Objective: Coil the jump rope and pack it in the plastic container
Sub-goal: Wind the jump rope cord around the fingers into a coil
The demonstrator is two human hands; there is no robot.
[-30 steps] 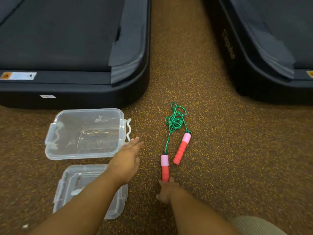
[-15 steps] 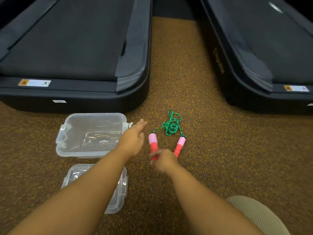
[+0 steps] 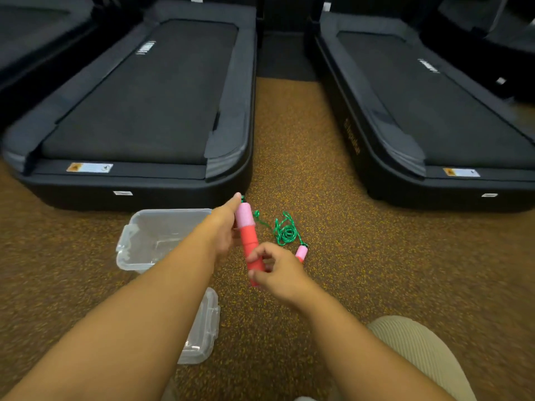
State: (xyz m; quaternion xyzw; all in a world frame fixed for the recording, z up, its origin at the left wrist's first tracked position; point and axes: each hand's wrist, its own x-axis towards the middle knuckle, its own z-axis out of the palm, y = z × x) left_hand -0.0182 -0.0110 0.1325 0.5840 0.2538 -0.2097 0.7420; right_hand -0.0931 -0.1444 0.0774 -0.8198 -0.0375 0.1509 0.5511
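One red and pink jump rope handle (image 3: 249,239) is raised off the floor, upright. My right hand (image 3: 276,273) grips its lower red end. My left hand (image 3: 224,227) lies against its upper part, fingers stretched along the pink cap. The green rope (image 3: 285,233) trails from the handle top to a tangled bunch on the floor. The second handle (image 3: 301,253) lies on the floor beside my right hand, partly hidden. The clear plastic container (image 3: 150,238) stands open on the floor to the left, partly behind my left arm. Its lid (image 3: 202,328) lies nearer me.
Two black treadmills (image 3: 139,105) (image 3: 428,117) stand ahead, left and right, with a strip of speckled brown floor (image 3: 289,157) between them. My knee in beige cloth (image 3: 414,348) shows at the lower right.
My right hand has picked up one handle from the floor and raised it. My left hand has come over from the container to meet it. The view has tilted up.
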